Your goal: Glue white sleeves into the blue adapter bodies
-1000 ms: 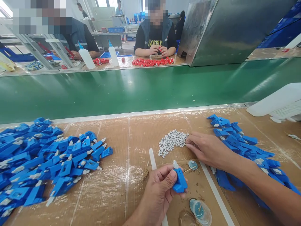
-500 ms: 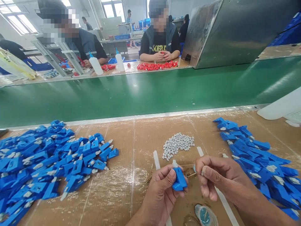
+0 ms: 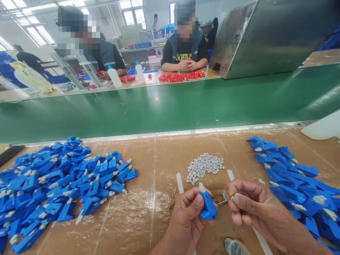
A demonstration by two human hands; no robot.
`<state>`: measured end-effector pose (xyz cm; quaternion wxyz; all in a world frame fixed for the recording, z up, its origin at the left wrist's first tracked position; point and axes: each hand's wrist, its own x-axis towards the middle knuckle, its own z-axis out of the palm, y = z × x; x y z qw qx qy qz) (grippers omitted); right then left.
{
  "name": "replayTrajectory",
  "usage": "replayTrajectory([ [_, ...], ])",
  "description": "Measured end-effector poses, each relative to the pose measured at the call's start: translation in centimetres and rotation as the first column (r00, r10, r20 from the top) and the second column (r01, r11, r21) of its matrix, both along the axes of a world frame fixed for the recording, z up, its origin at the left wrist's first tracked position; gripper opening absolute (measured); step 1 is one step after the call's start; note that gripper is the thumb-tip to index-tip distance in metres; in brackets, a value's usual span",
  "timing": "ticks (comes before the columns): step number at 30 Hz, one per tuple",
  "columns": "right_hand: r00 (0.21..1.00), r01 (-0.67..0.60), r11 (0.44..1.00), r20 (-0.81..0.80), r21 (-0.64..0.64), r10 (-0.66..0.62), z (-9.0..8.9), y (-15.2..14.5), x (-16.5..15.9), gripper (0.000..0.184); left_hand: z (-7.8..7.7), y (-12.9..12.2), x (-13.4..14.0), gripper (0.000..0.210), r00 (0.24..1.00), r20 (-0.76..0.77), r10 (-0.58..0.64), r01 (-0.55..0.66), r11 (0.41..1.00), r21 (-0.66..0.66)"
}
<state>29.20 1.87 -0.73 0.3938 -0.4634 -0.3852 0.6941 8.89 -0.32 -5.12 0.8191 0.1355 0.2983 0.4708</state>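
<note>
My left hand (image 3: 187, 216) is closed round a blue plastic part (image 3: 207, 207) with a white tip (image 3: 202, 187) pointing up. To its right, my right hand (image 3: 247, 202) is closed in a pinch, apart from the blue part. Between its thumb and fingertips shows a small grey-white piece (image 3: 232, 199), partly hidden. A thin stick (image 3: 221, 203) appears between the hands; whether it is held or lies on the table I cannot tell. Beyond the hands lies a pile of small grey-white pieces (image 3: 204, 166). Below them a clear cup (image 3: 236, 247) is cut off by the lower edge.
Blue parts with white tips form a large heap (image 3: 58, 180) on the left and another heap (image 3: 294, 180) on the right. Across the green belt (image 3: 148, 113), two people sit by red parts (image 3: 182, 76). A metal housing (image 3: 262, 39) stands over the belt's far side.
The view has shifted slightly, so most things appear further right. My hands keep their holds and stay about as far apart. The blue part looks turned a little in my left hand.
</note>
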Motion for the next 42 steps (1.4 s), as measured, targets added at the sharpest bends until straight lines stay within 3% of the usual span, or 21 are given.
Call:
replayTrajectory([
  [3,0.997,0.047,0.990,-0.061,-0.133,-0.055,0.9,-0.3,-1.0,0.051,-0.1,-0.2,0.1,0.046,0.999,-0.026,0.030,-0.028,0.998,0.047],
  [9,0.992,-0.008,1.000,0.127,-0.030,0.011,1.2,-1.0,-2.4,0.053,-0.1,-0.3,0.2,0.046,0.997,-0.061,0.055,-0.046,0.990,0.136],
  [17,0.969,0.004,0.999,0.247,0.047,-0.015,1.6,-1.4,-3.6,0.055,-2.0,-0.6,0.9,0.039,0.985,-0.075,0.158,-0.138,0.965,0.223],
  [22,0.951,0.053,0.993,0.298,0.109,-0.083,1.3,-1.8,-3.7,0.053,-1.5,-0.7,0.6,0.039,0.957,-0.218,0.192,-0.118,0.942,0.313],
  [25,0.950,-0.023,0.988,0.311,0.151,-0.025,0.8,-1.9,-3.3,0.045,-0.9,-0.9,0.0,0.037,0.920,-0.317,0.230,-0.098,0.919,0.382],
  [28,0.965,-0.073,0.985,0.262,0.156,0.030,0.1,-1.7,-2.8,0.037,-0.4,-0.9,-0.4,0.036,0.906,-0.359,0.224,-0.063,0.910,0.409],
  [31,0.993,-0.012,1.000,0.121,0.015,0.010,-0.5,-1.3,-2.4,0.037,0.0,-0.8,-0.3,0.037,0.929,-0.322,0.180,-0.039,0.916,0.398],
  [33,0.999,-0.045,0.998,0.002,-0.043,0.045,-0.9,-1.0,-2.2,0.039,0.4,-0.7,-0.1,0.040,0.948,-0.283,0.145,-0.019,0.915,0.404],
  [37,0.972,-0.213,0.977,-0.095,0.029,0.215,-1.1,-0.4,-1.7,0.039,0.7,-1.0,-0.1,0.043,0.970,-0.222,0.103,-0.006,0.916,0.400],
  [42,0.947,-0.289,0.952,-0.117,0.096,0.299,-1.6,0.0,-1.9,0.029,0.2,-1.3,-0.7,0.037,0.955,-0.264,0.134,-0.020,0.920,0.391],
])
